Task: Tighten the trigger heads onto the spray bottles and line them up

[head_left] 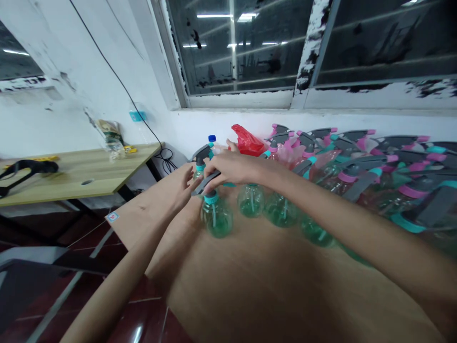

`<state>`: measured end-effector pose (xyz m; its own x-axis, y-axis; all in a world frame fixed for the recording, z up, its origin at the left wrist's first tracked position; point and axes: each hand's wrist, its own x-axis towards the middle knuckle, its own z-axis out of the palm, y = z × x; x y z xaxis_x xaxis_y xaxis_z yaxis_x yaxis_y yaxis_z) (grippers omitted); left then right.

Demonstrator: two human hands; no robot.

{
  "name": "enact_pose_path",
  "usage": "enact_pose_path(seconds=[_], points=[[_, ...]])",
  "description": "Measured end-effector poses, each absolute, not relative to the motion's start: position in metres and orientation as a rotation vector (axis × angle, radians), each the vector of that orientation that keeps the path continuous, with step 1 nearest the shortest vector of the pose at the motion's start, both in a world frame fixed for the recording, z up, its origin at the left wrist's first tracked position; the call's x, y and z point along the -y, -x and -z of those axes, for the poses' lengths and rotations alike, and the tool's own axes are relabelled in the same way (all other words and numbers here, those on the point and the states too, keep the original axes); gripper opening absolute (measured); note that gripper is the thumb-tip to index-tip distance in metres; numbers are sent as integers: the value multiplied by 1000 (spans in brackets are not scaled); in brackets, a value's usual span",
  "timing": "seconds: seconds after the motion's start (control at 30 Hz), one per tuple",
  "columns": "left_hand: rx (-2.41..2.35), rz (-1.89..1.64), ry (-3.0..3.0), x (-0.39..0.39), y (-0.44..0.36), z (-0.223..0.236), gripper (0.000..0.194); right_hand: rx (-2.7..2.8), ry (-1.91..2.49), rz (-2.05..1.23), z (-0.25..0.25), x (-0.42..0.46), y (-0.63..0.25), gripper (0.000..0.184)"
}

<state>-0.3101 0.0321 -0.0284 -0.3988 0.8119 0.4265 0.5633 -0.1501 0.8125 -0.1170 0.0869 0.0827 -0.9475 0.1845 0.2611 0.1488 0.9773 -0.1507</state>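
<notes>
Near the far left edge of the brown table stands a round clear spray bottle (219, 221) with green liquid, a turquoise collar and a grey trigger head. My right hand (232, 166) reaches over it from the right, its fingers closed around the grey head. Beside the nozzle end is my left hand (183, 189), fingers apart; whether it touches the head I cannot tell. A second spray bottle (200, 167) stands just behind, partly hidden by my hands. To the right is another green-filled spray bottle (251, 202), its top covered by my right hand and forearm.
Several spray bottles with pink or turquoise collars crowd the right and back of the table (271, 281). A red plastic bag (246, 139) lies by the wall. To the left is a wooden desk (78, 183) with a black strap; a grey chair (39, 271) stands below.
</notes>
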Motion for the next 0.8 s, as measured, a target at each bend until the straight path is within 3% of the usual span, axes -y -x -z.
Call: enact_pose_path(seconds=[0.1,0.23,0.3,0.37,0.43,0.5,0.57,0.7,0.8], points=[[-1937,-1651,-1523,-4,300,26,40,2867,186,-183,-84,-71,94,22],[-1917,-1840,-1536,43,268,23,21,2933,200,-239,-89,-48,49,23],[-1835,-1833,-1581,63,243,23,23,2952,297,-297,-90,-38,25,23],[-1731,-1661,-1681,78,214,22,24,2969,394,-377,-91,-29,2,20],[-1579,-1236,-1869,87,184,19,26,2962,444,-395,-91,-22,-21,18],[-1480,-970,-2004,89,156,15,39,2940,478,-371,-89,-14,-42,18],[-1392,-850,-2112,86,132,11,49,2915,539,-383,-87,-5,-63,19],[-1255,-808,-2239,70,97,12,46,2809,686,-426,-79,12,-105,23],[-1176,-799,-2226,62,77,16,49,2595,939,-393,-64,22,-140,49]])
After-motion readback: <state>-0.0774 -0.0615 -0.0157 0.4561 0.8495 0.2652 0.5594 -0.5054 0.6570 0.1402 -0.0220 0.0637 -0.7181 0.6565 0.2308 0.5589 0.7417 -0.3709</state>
